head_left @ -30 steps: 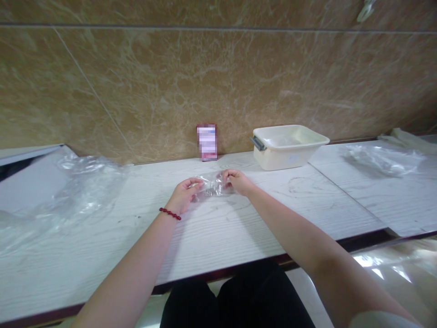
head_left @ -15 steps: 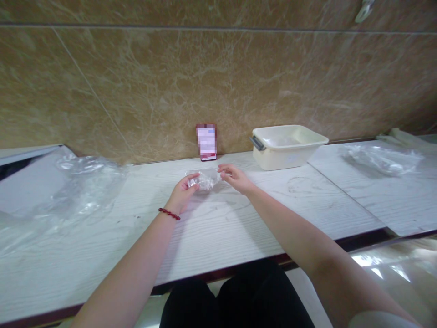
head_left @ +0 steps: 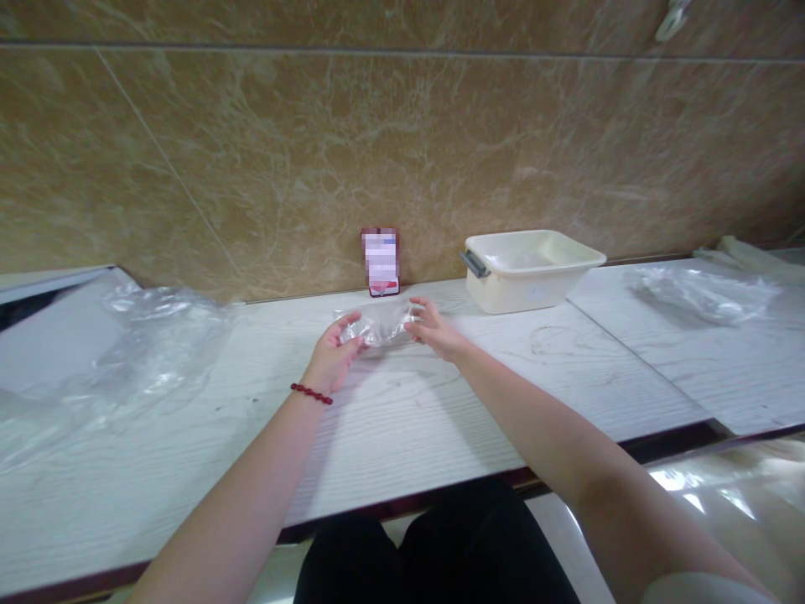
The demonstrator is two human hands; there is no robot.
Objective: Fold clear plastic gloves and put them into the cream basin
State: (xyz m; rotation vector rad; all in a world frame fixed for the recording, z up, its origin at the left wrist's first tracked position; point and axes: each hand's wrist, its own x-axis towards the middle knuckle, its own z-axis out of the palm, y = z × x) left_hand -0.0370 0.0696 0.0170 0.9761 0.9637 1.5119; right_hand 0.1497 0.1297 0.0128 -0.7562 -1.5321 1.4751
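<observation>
Both my hands meet over the middle of the white wood-grain table. Between them is a small crumpled clear plastic bag, lifted a little above the tabletop. My left hand, with a red bead bracelet on the wrist, pinches the bag's left end. My right hand grips its right end, some fingers raised and apart. I cannot make out whether anything is inside the bag.
A cream plastic tub with a grey handle stands at the back right. A small upright card leans on the marble wall. Loose clear plastic sheets lie at the left and far right. A second table adjoins.
The bag was lifted off the table and bunched smaller. My right hand let go briefly, then took hold of its right end again.
</observation>
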